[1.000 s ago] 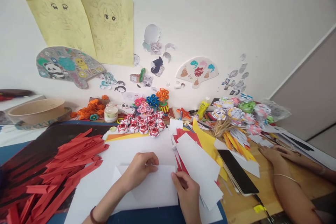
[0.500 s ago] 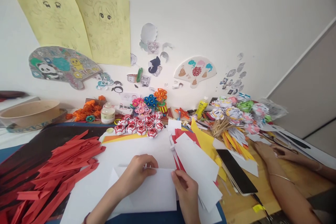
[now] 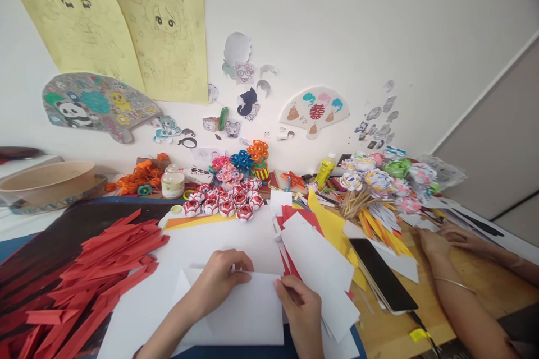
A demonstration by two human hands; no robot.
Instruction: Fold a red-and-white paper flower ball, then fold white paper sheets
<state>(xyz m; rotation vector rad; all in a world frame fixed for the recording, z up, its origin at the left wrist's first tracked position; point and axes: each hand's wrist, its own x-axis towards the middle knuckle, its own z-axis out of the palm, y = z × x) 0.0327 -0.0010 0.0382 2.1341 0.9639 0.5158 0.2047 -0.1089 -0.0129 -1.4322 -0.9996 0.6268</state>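
The white sheet [image 3: 252, 314] was plain and matte, its right side straight-edged and squared at the lower corner, its left part slanting to a pale, pointed corner beyond the wrist. It sat over a larger white paper [image 3: 137, 297], right of the folded red strips [image 3: 113, 258]. The person's left hand [image 3: 223, 277] pinched its top edge; the right hand [image 3: 300, 300] gripped its upper right corner between thumb and fingers.

2 wearer hands [image 3: 223, 277] | 2 co-worker hands [image 3: 433, 244] | 2 fans [image 3: 315, 111] | 2 yellow drawings [image 3: 162, 39] | 1 phone [image 3: 383, 275] | 1 jar [image 3: 172, 185] | 1 basin [image 3: 48, 180] | 1 yellow bottle [image 3: 324, 173] | white sheets [image 3: 255, 308], red strips [image 3: 113, 258]: loads, too overlapped to count tbh
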